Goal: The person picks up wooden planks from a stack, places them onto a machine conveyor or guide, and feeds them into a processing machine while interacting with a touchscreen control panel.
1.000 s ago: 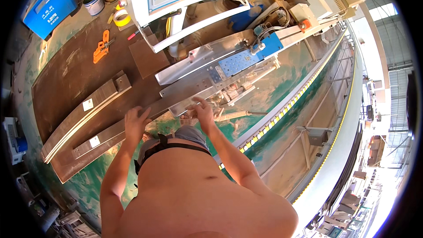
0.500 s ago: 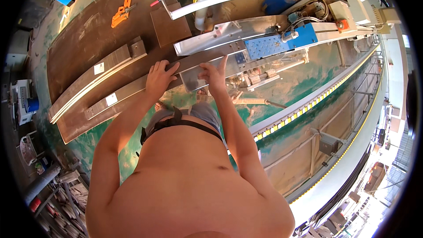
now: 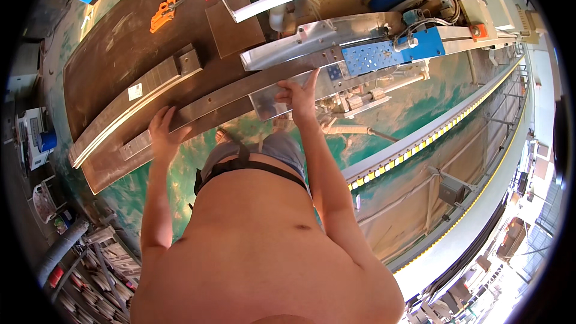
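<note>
Likely stiff, fairly light: a curved brown slat [image 3: 240, 88], laid along the tabletop's [image 3: 114, 78] near edge onto a metal plate [image 3: 270, 102]. Best held by both long edges. Spanned by the widespread left hand [image 3: 163, 133], not visibly gripped; reached by the extended index of the half-curled, empty right hand [image 3: 298, 98].

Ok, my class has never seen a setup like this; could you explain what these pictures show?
There is no robot: a person works with bare hands, seen from above by a wide fisheye camera worn on the head, so straight edges bend. The left hand lies over a long brown strip; whether it grips is unclear. The right hand is at the strip's near edge, beside a blue perforated plate. On the brown table are stacked curved strips and an orange tool.
</note>
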Motion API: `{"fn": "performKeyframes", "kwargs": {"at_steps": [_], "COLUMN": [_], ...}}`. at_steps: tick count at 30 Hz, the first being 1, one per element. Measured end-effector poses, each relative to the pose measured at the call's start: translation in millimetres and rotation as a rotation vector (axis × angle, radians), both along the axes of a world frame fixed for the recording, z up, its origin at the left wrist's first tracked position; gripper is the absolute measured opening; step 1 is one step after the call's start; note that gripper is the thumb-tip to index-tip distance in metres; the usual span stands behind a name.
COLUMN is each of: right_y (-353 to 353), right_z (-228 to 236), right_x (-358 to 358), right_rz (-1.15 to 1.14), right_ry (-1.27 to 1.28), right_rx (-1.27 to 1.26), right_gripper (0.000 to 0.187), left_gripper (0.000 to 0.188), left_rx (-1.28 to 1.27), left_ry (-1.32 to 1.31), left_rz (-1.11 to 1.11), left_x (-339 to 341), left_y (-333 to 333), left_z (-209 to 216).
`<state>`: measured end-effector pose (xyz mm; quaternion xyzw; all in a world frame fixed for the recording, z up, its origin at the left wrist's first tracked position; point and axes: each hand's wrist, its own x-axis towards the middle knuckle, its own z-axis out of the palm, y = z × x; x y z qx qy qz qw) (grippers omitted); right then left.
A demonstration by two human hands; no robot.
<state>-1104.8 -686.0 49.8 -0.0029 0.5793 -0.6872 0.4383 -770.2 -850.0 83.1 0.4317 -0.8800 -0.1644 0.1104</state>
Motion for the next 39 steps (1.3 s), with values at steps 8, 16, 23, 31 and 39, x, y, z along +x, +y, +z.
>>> {"fn": "performKeyframes", "kwargs": {"at_steps": [8,16,23,31,39], "right_y": [-2.9,0.2,5.9,22.5,51.4], "right_z": [2.9,-0.5,3.5,10.8,-22.0], "right_x": [-0.5,-3.8,-10.4,-61.0,-126.6], "right_rz": [-0.005,0.007,0.066,0.118,0.160], "right_ry": [0.018,-0.006,-0.016,0.032,-0.053], "right_rx": [0.055,0.022,0.026,0.012,-0.009], "right_gripper": [0.100,0.099,0.098,0.097,0.037], "left_gripper": [0.082,0.067,0.062,0.065,0.073], "left_rx": [0.019,0.015,-0.021,-0.054,-0.036], "left_ry": [-0.209,-0.180,-0.211,-0.124,-0.290], "left_rz": [0.012,-0.048,-0.027,-0.142,-0.063], "left_x": [126.0,165.1,153.4,113.8,98.4], "left_y": [-35.8,-62.7,-59.4,-45.4,-35.3], "left_z": [10.0,-16.4,-6.9,-10.4,0.4]}}
